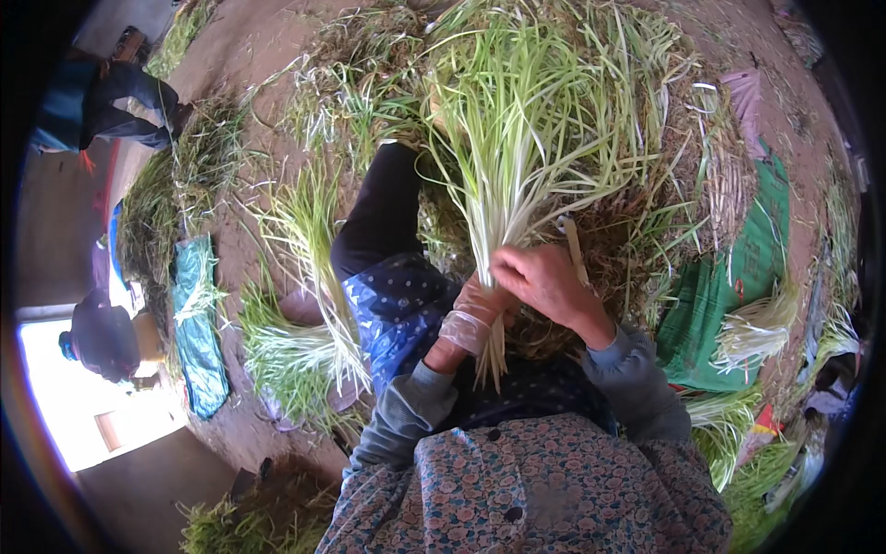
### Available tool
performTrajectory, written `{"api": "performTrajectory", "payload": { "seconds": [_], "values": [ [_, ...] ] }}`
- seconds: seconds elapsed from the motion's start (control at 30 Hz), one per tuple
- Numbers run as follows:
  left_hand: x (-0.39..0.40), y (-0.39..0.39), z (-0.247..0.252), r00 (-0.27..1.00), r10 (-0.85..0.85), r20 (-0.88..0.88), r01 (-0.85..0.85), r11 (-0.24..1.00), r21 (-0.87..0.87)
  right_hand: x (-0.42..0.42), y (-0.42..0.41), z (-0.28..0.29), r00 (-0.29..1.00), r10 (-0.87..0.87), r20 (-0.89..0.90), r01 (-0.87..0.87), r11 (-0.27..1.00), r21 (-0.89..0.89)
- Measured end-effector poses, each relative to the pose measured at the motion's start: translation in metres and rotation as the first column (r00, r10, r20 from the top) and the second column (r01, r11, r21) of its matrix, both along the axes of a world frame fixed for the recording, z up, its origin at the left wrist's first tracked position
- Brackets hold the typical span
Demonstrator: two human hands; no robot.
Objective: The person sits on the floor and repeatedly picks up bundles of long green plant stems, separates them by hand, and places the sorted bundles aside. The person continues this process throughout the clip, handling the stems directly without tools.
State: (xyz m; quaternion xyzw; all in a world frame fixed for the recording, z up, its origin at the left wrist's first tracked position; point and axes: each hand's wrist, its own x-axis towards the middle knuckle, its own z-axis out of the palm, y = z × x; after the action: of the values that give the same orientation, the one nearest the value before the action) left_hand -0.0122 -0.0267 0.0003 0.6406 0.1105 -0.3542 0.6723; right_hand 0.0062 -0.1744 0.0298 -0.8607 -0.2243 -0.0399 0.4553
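Note:
My left hand (477,311), in a thin clear glove, grips a bundle of long leafy stalks (505,187) around its pale lower part. The green leaves fan out away from me, and the white ends stick out below the fist over my lap. My right hand (536,277) is at the bundle just above the left one, its fingers bent against the stalks; whether it pinches any is hidden. Beside my leg on the left lie more pale-stemmed stalks (311,353). A tied bundle of white stalks (758,332) rests on a green woven sack (727,277) at the right.
Heaps of leaves and roots (616,256) lie before me and on the earthen floor (235,69). A blue-green plastic sheet (199,332) is at the left. One person (131,90) stands at the upper left, another (104,336) is near the bright doorway (62,388).

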Motion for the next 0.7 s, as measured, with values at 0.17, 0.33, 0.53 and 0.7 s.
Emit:
{"api": "performTrajectory", "payload": {
  "seconds": [0.17, 0.33, 0.53, 0.7],
  "values": [
    [-0.009, 0.006, -0.02, 0.983, 0.038, 0.18, -0.003, 0.982, -0.187, -0.047, -0.02, 0.026, 0.637, 0.48, -0.603, -0.064, 0.813, 0.579],
    [-0.008, 0.002, 0.01, 0.998, -0.014, 0.055, 0.018, 0.997, -0.081, -0.034, -0.033, 0.015, 0.73, 0.268, -0.628, 0.087, 0.876, 0.475],
    [-0.011, -0.01, 0.011, 1.0, 0.019, 0.02, -0.022, 0.984, 0.179, 0.039, -0.021, 0.017, 0.971, -0.198, -0.135, 0.22, 0.96, 0.172],
    [-0.021, -0.013, 0.009, 0.968, 0.029, 0.249, -0.079, 0.978, 0.194, 0.056, -0.016, -0.015, 0.987, -0.156, 0.026, 0.158, 0.968, -0.196]
  ]
}}
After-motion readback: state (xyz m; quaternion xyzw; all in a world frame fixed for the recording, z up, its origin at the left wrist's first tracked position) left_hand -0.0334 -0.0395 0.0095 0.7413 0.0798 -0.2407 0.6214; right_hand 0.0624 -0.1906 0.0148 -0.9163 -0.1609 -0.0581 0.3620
